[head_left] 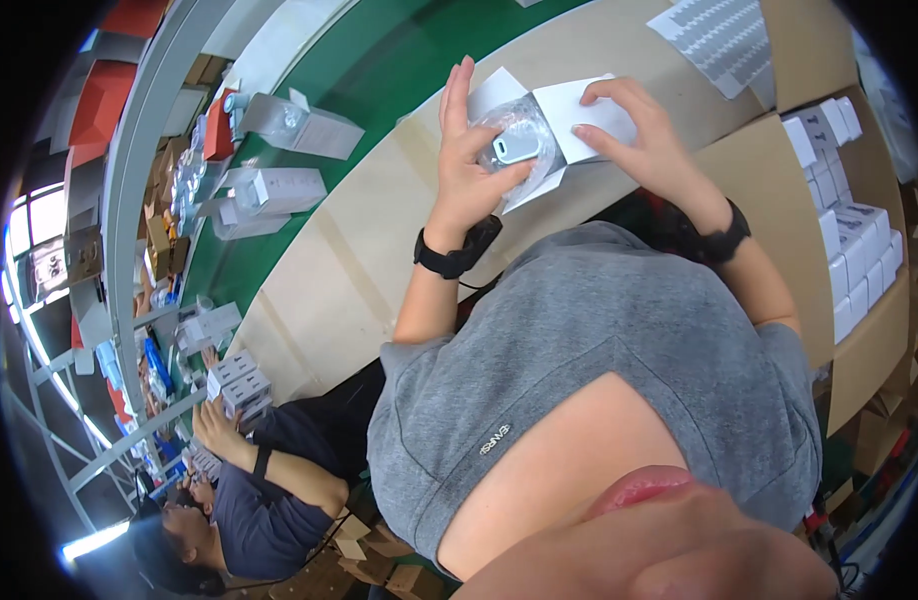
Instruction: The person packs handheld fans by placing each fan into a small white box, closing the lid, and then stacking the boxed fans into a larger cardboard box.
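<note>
A plastic-wrapped item [519,146] with a pale blue and white rounded part sits at the mouth of a small white box [571,108], whose flaps stand spread around it. Around the wrapped item curve the thumb and a finger of my left hand [469,172], while its other fingers stretch upward. My right hand [647,130] grips the closed part of the same box, with its thumb and fingers against the white side. Clear film covers the item, so its full shape is hidden. Both hands are above the beige worktop [399,200].
A large carton [754,165] at the right holds several small white boxes [859,250]. A sheet of grey labels [714,45] lies at the far right. Open boxes [289,190] stand on the green conveyor belt [379,75]. A co-worker [279,510] sits at the left.
</note>
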`<state>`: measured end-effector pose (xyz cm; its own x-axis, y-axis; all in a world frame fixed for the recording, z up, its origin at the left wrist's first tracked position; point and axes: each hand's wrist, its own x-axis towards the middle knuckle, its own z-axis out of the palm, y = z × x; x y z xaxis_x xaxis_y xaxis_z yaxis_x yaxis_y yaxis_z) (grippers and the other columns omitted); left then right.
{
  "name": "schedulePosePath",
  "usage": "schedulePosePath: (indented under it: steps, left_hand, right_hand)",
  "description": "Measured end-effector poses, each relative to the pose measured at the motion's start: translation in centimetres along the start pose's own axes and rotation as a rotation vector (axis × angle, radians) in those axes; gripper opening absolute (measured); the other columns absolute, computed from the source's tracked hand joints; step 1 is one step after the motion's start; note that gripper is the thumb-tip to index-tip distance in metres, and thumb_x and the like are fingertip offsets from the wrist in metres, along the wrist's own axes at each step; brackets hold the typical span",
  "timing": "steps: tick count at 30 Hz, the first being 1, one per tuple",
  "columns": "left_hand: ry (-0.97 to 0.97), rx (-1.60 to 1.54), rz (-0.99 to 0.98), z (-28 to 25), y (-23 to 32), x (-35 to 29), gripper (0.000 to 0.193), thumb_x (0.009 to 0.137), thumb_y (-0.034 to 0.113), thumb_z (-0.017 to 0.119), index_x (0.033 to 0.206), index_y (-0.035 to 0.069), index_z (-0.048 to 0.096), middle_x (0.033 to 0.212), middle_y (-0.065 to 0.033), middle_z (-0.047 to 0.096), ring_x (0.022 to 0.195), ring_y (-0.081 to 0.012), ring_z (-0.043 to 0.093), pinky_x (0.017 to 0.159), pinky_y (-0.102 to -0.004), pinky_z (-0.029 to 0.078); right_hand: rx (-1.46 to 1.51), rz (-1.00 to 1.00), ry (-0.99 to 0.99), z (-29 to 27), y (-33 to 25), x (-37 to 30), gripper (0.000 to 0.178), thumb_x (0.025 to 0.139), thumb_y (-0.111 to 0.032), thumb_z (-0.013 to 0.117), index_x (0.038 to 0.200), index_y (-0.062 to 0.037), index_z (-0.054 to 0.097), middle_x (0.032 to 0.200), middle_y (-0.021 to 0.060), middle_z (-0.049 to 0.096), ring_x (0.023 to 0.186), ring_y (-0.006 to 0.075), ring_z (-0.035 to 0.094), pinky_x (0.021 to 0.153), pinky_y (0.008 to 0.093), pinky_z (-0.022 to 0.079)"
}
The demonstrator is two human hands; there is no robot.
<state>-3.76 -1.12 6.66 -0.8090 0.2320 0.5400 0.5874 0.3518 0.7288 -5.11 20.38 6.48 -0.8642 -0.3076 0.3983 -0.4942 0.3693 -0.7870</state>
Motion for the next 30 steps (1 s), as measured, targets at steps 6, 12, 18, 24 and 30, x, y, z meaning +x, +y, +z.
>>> schedulePosePath:
  steps: [6,12,18,24,30]
  left_hand:
    - [0.004,-0.023,-0.049,-0.8,1.2,-0.7,0.038,0.052,0.016,0.073,0.087,0.004,0.064,0.137,-0.0217,0.027,0.126,-0.0366,0.024,0.100,-0.0440,0.024]
    - [0.068,-0.291,-0.074,-1.7,1.7,-0.9,0.042,0.055,0.021,0.076,0.092,0.005,0.063,0.136,-0.0217,0.027,0.122,-0.0333,0.033,0.096,-0.0404,0.031]
    - [0.101,-0.563,-0.149,-1.5,1.9,-0.8,0.044,0.057,0.024,0.076,0.094,0.005,0.062,0.136,-0.0212,0.028,0.120,-0.0303,0.036,0.095,-0.0384,0.033]
    - [0.139,-0.556,-0.125,-1.3,1.7,-1.6,0.044,0.059,0.028,0.075,0.094,0.006,0.060,0.135,-0.0206,0.029,0.119,-0.0297,0.037,0.094,-0.0378,0.034]
    - [0.217,-0.736,-0.124,-1.8,1.0,-1.8,0.047,0.061,0.033,0.075,0.096,0.006,0.056,0.132,-0.0205,0.032,0.120,-0.0296,0.035,0.094,-0.0380,0.035]
  right_hand:
    - [-0.499,-0.484,0.090,-2.5,-6.5,2.6,0.020,0.071,-0.016,0.064,0.088,-0.0073,0.060,0.109,0.0102,0.053,0.113,0.0308,0.042,0.095,0.0406,0.030]
    - [-0.217,-0.443,-0.165,-1.7,-4.5,2.8,0.014,0.071,-0.018,0.064,0.073,-0.0055,0.059,0.109,0.0111,0.051,0.114,0.0308,0.041,0.095,0.0441,0.027]
    - [-0.293,-0.487,-0.089,-1.0,-8.5,3.4,0.012,0.073,-0.013,0.062,0.071,-0.0028,0.056,0.105,0.0104,0.052,0.112,0.0295,0.043,0.093,0.0417,0.030]
    - [-0.046,-0.452,-0.237,-1.1,-6.3,4.3,0.006,0.073,-0.005,0.058,0.071,-0.0002,0.055,0.103,0.0109,0.052,0.106,0.0278,0.045,0.088,0.0374,0.034]
    - [-0.121,-0.412,-0.114,-0.7,-6.8,2.9,0.007,0.072,-0.003,0.060,0.071,0.0005,0.054,0.102,0.0120,0.052,0.104,0.0284,0.046,0.086,0.0374,0.035]
